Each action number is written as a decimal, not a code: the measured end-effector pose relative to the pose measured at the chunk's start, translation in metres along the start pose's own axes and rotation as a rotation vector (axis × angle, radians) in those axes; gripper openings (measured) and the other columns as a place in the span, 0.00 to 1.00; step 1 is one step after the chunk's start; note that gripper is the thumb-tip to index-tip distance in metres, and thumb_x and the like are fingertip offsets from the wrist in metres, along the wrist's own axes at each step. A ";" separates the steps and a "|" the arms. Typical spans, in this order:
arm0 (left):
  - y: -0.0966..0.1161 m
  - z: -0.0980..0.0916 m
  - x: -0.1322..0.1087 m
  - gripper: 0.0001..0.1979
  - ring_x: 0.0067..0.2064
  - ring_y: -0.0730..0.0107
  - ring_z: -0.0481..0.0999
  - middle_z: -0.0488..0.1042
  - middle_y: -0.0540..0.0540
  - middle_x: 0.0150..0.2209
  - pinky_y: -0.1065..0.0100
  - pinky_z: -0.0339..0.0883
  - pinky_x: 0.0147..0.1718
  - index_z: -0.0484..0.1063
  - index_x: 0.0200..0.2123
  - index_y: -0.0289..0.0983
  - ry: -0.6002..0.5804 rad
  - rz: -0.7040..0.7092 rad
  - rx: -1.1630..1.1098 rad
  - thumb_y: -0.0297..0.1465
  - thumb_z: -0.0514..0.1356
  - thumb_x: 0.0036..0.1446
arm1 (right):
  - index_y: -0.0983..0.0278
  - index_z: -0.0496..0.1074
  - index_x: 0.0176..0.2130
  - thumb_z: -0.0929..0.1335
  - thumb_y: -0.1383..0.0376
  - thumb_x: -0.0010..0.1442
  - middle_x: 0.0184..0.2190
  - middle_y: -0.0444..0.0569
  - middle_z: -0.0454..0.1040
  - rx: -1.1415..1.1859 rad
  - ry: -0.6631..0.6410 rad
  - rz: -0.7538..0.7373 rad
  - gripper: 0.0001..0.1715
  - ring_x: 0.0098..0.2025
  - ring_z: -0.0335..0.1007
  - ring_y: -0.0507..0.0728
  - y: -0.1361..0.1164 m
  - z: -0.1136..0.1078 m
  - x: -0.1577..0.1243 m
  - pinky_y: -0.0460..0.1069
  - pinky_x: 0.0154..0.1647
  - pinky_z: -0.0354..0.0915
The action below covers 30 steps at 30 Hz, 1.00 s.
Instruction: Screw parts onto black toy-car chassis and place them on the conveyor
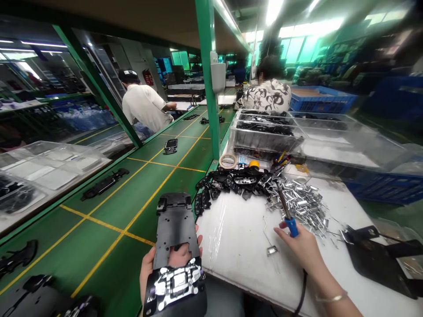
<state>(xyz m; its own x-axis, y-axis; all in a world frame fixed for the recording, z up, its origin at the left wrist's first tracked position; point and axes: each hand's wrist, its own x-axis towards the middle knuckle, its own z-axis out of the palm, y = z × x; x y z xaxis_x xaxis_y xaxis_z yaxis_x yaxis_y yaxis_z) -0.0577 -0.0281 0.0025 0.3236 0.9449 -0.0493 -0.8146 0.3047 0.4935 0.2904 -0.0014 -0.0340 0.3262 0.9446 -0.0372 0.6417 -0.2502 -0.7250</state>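
My left hand is wrapped round a black plastic toy car chassis, holding it up at the near edge of the bench. Shiny metal parts sit on the chassis's near end, and some of my palm shows through a cut-out in it. In my right hand is a soldering iron with a blue handle, its metal shaft pointing up and away over a heap of small bent metal pieces. A black cord hangs below that hand. One thin bent wire with a metal plate lies on the white bench to its left.
A green conveyor belt with yellow lines carries several black chassis on my left. Black plastic parts are piled at the bench's back, near a tape roll and clear bins. A green post rises beside the belt. Two people work farther off.
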 end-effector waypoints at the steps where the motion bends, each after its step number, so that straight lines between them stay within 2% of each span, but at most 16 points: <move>1: 0.000 -0.001 0.000 0.31 0.63 0.50 0.51 0.57 0.45 0.62 0.49 0.43 0.62 0.60 0.59 0.43 0.013 0.005 -0.009 0.50 0.40 0.59 | 0.62 0.71 0.32 0.67 0.51 0.49 0.24 0.48 0.72 0.001 -0.061 -0.020 0.18 0.27 0.67 0.60 0.003 -0.005 -0.005 0.54 0.32 0.62; 4: 0.001 -0.004 0.002 0.32 0.64 0.52 0.51 0.57 0.45 0.62 0.51 0.42 0.62 0.59 0.60 0.42 0.011 -0.002 -0.021 0.50 0.38 0.59 | 0.60 0.74 0.32 0.68 0.58 0.47 0.31 0.47 0.74 0.030 -0.258 -0.127 0.11 0.35 0.70 0.60 0.005 -0.012 -0.018 0.51 0.38 0.63; 5: 0.000 -0.005 0.002 0.33 0.64 0.53 0.51 0.57 0.44 0.62 0.51 0.42 0.62 0.57 0.61 0.41 -0.007 -0.023 -0.015 0.51 0.38 0.59 | 0.60 0.74 0.32 0.68 0.60 0.47 0.34 0.47 0.74 0.035 -0.304 -0.159 0.10 0.37 0.70 0.60 0.004 -0.010 -0.021 0.50 0.40 0.63; 7: -0.001 -0.007 0.004 0.34 0.64 0.53 0.51 0.57 0.43 0.62 0.50 0.42 0.62 0.54 0.62 0.40 -0.051 -0.074 -0.003 0.52 0.37 0.59 | 0.60 0.73 0.31 0.68 0.62 0.46 0.35 0.47 0.72 0.029 -0.351 -0.192 0.08 0.37 0.69 0.59 0.001 -0.002 -0.026 0.50 0.40 0.63; 10: -0.002 -0.006 0.005 0.35 0.63 0.53 0.53 0.57 0.42 0.62 0.50 0.41 0.62 0.52 0.63 0.39 -0.111 -0.083 -0.041 0.52 0.35 0.59 | 0.61 0.71 0.27 0.67 0.60 0.47 0.31 0.47 0.70 0.004 -0.325 -0.193 0.06 0.31 0.68 0.58 -0.002 0.011 -0.028 0.50 0.35 0.63; 12: -0.001 -0.003 0.003 0.36 0.63 0.53 0.55 0.57 0.39 0.62 0.51 0.41 0.62 0.52 0.63 0.37 -0.145 -0.057 -0.096 0.51 0.35 0.59 | 0.61 0.70 0.28 0.66 0.58 0.49 0.30 0.47 0.70 0.001 -0.274 -0.178 0.09 0.30 0.68 0.58 0.000 0.013 -0.029 0.51 0.33 0.63; 16: 0.002 0.004 -0.005 0.36 0.60 0.49 0.59 0.56 0.34 0.62 0.48 0.44 0.61 0.53 0.62 0.33 -0.141 -0.026 -0.180 0.50 0.35 0.60 | 0.62 0.71 0.34 0.64 0.52 0.54 0.29 0.48 0.74 0.026 -0.137 -0.063 0.17 0.30 0.70 0.58 0.015 0.002 -0.035 0.50 0.32 0.64; 20: 0.004 0.008 -0.007 0.34 0.60 0.48 0.61 0.62 0.36 0.59 0.47 0.46 0.60 0.58 0.61 0.35 -0.139 0.026 -0.221 0.49 0.37 0.60 | 0.63 0.72 0.34 0.63 0.48 0.55 0.22 0.47 0.74 0.015 -0.058 0.069 0.22 0.24 0.70 0.59 0.037 -0.007 -0.045 0.50 0.24 0.65; 21: 0.004 0.008 -0.006 0.34 0.59 0.49 0.61 0.64 0.37 0.58 0.48 0.46 0.60 0.59 0.60 0.35 -0.147 0.034 -0.229 0.49 0.38 0.60 | 0.63 0.73 0.34 0.64 0.48 0.54 0.24 0.48 0.75 0.005 -0.039 0.081 0.22 0.26 0.72 0.60 0.041 -0.009 -0.047 0.50 0.26 0.66; 24: 0.004 0.008 -0.004 0.32 0.59 0.50 0.62 0.66 0.39 0.56 0.49 0.48 0.60 0.62 0.58 0.36 -0.121 0.004 -0.241 0.47 0.38 0.61 | 0.63 0.73 0.37 0.65 0.50 0.52 0.38 0.52 0.77 -0.011 0.001 0.050 0.21 0.41 0.72 0.64 0.050 -0.013 -0.051 0.53 0.38 0.67; 26: 0.003 0.007 -0.003 0.31 0.59 0.49 0.62 0.66 0.38 0.56 0.49 0.51 0.59 0.64 0.57 0.36 -0.081 -0.022 -0.237 0.47 0.40 0.61 | 0.62 0.73 0.40 0.65 0.53 0.52 0.44 0.51 0.75 0.003 -0.044 -0.032 0.20 0.47 0.70 0.63 0.052 -0.014 -0.050 0.52 0.45 0.65; 28: 0.002 0.006 -0.003 0.30 0.58 0.48 0.64 0.67 0.36 0.56 0.49 0.53 0.57 0.65 0.56 0.35 -0.012 -0.006 -0.227 0.46 0.43 0.60 | 0.60 0.73 0.40 0.66 0.55 0.52 0.46 0.49 0.74 0.020 -0.137 -0.138 0.17 0.48 0.69 0.61 0.052 -0.014 -0.047 0.50 0.48 0.63; 30: 0.002 0.008 -0.002 0.28 0.55 0.48 0.67 0.69 0.36 0.53 0.49 0.56 0.56 0.67 0.55 0.34 0.073 0.018 -0.207 0.45 0.46 0.59 | 0.59 0.74 0.38 0.66 0.55 0.53 0.45 0.48 0.73 0.023 -0.211 -0.217 0.15 0.46 0.70 0.60 0.052 -0.013 -0.043 0.49 0.47 0.64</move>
<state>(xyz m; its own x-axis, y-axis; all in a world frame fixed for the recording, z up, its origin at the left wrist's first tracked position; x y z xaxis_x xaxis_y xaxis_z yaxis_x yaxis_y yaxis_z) -0.0558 -0.0306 0.0105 0.2780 0.9544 -0.1086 -0.9040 0.2982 0.3064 0.3183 -0.0575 -0.0612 0.0300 0.9994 -0.0197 0.6639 -0.0346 -0.7470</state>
